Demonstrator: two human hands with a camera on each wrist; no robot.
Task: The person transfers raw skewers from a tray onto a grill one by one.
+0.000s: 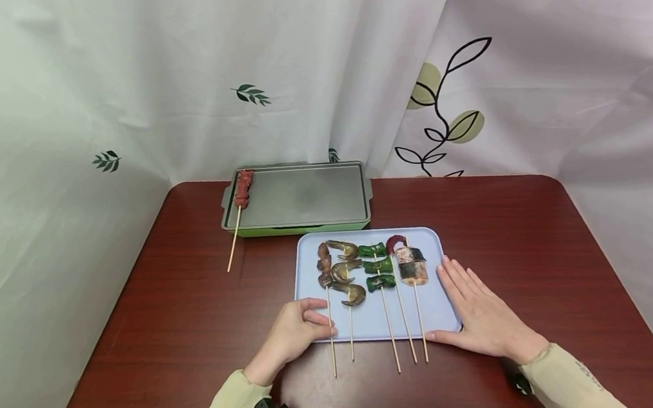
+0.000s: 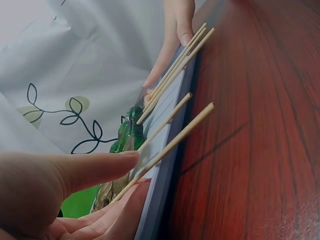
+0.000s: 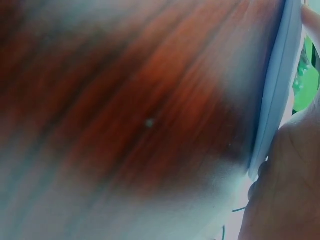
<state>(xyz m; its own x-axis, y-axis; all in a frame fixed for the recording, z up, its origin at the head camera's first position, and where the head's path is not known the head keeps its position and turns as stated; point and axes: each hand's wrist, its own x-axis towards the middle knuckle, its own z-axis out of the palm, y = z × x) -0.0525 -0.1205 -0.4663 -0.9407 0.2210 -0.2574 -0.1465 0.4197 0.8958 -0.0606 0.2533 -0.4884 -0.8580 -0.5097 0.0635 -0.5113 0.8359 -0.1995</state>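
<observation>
My left hand [image 1: 295, 330] is at the front left of a pale blue tray [image 1: 372, 329]. Its thumb and fingers lie on either side of the stick of a brown meat skewer [image 1: 324, 266], with a gap between them in the left wrist view. To the right are a shrimp skewer [image 1: 347, 271], a green vegetable skewer [image 1: 378, 266], a skewer with a dark red curled piece [image 1: 395, 243] and a fish-slice skewer [image 1: 411, 264]. Flat along the tray's right rim rests my right hand [image 1: 479, 317], thumb at the front corner.
Behind the tray stands a green-sided grill pan [image 1: 308, 196] with a red meat skewer [image 1: 241, 189] at its left, its stick sticking out forward. Stick ends jut past the tray's front edge. White curtains [image 1: 187, 80] surround the reddish-brown table [image 1: 160, 296].
</observation>
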